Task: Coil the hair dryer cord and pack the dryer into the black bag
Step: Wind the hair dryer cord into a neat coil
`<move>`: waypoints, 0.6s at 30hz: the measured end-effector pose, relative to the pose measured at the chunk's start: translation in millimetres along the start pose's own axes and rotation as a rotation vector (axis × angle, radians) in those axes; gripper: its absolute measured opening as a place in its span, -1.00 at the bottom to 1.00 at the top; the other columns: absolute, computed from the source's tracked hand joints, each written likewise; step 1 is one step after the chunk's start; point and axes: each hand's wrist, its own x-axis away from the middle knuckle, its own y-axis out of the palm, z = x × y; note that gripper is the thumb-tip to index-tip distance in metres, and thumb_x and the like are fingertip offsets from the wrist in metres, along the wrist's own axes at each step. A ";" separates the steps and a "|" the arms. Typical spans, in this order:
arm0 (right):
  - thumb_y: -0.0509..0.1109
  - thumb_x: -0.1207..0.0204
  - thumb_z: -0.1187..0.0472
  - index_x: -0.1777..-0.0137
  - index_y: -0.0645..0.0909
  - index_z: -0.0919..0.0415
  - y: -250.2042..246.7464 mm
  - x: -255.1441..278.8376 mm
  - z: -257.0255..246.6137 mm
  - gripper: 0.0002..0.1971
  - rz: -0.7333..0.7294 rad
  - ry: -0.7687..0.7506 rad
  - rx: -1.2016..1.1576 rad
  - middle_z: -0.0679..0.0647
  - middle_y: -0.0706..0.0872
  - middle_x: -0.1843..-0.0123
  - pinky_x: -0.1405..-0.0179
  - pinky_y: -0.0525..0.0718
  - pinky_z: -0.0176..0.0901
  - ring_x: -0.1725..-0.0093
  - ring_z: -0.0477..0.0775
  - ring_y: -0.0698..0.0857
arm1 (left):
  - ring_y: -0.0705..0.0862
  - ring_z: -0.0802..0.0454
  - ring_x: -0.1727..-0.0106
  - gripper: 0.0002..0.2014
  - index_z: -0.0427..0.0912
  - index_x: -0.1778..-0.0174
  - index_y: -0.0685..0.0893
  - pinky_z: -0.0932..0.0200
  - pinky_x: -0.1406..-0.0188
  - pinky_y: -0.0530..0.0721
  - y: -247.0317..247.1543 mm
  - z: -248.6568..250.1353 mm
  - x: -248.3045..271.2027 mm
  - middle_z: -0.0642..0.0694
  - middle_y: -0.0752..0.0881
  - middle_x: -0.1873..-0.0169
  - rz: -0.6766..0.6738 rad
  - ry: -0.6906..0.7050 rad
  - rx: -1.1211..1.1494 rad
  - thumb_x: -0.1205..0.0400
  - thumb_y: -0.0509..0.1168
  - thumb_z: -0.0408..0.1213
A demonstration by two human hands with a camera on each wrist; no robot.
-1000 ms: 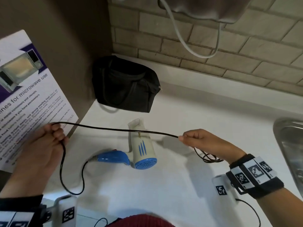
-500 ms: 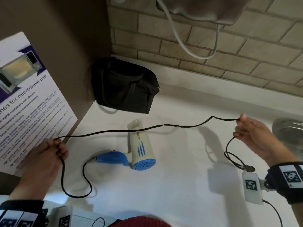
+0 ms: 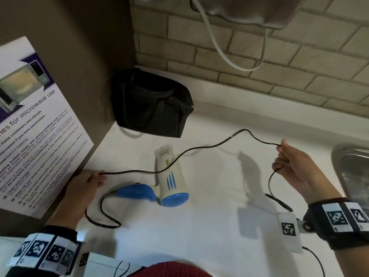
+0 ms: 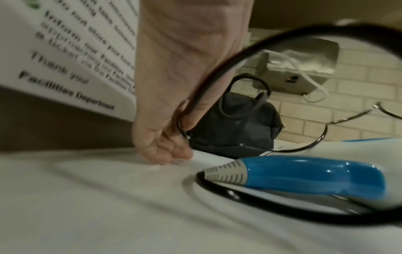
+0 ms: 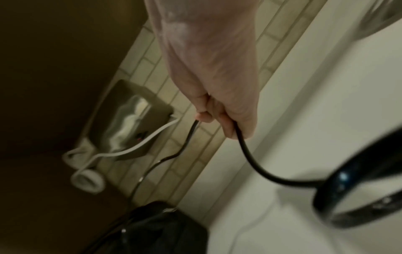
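Cord-coiling step, no loops gathered yet by the look of it. The white-and-blue plastic hair dryer [image 3: 169,180] lies on its side on the white countertop [image 3: 219,226], just in front of the black fabric zip bag [image 3: 151,104], which sits closed against the brick wall. The thin black power cord [image 3: 199,150] leaves the dryer's handle, makes a slack loop on the counter just beside the dryer, runs up through the left hand [image 3: 83,184], then passes over the dryer body to the right hand [image 3: 293,162], well apart from the dryer on its other side. Left hand: fingers curled, pinching the cord, fingertips low at the counter. Right hand: closed around the cord, plug end dangling below it. Next, I'd guess: bring the right hand back to the left to lay a first loop; span is slack, so watch it snagging the dryer.
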 end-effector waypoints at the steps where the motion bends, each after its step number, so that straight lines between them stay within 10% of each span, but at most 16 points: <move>1: 0.21 -0.68 0.06 0.30 0.47 0.12 9.2 3.8 -1.5 -0.69 -0.037 0.000 0.015 -0.15 0.22 0.60 0.44 0.29 -0.27 0.64 -0.15 0.20 | 0.67 -0.27 -0.03 -0.75 -0.35 0.03 0.67 -0.12 -0.20 0.59 -0.8 2.1 -0.4 -0.38 0.72 -0.01 0.019 0.047 -0.168 -0.71 0.10 -0.36; 6: 0.20 -0.69 0.09 0.19 0.55 0.20 52.7 21.2 -11.0 -0.73 -0.192 -0.007 0.078 -0.14 0.22 0.55 0.43 0.37 -0.27 0.59 -0.14 0.23 | 0.63 -0.39 -0.17 -0.70 -0.40 -0.18 0.67 -0.22 -0.17 0.58 6.2 37.9 17.5 -0.41 0.70 -0.13 0.030 0.328 -0.740 -0.67 0.18 -0.29; 14: 0.25 -0.67 0.08 0.24 0.63 0.17 119.1 63.7 -30.9 -0.71 -0.433 -0.073 0.419 -0.14 0.33 0.53 0.21 0.53 -0.20 0.50 -0.12 0.34 | 0.43 0.22 -0.39 -0.60 -0.03 -0.40 0.54 0.40 -0.42 0.23 43.2 157.6 102.6 0.12 0.56 -0.32 -0.117 0.901 -0.366 -0.67 0.08 -0.04; 18: 0.26 -0.66 0.11 0.28 0.66 0.14 141.0 80.9 -32.1 -0.70 -0.560 -0.160 0.533 -0.13 0.45 0.53 0.15 0.61 -0.22 0.45 -0.10 0.45 | 0.48 0.02 -0.43 -0.45 -0.16 -0.37 0.58 0.20 -0.44 0.19 72.7 179.2 115.2 -0.05 0.66 -0.31 -0.219 1.143 -0.620 -0.58 0.09 0.10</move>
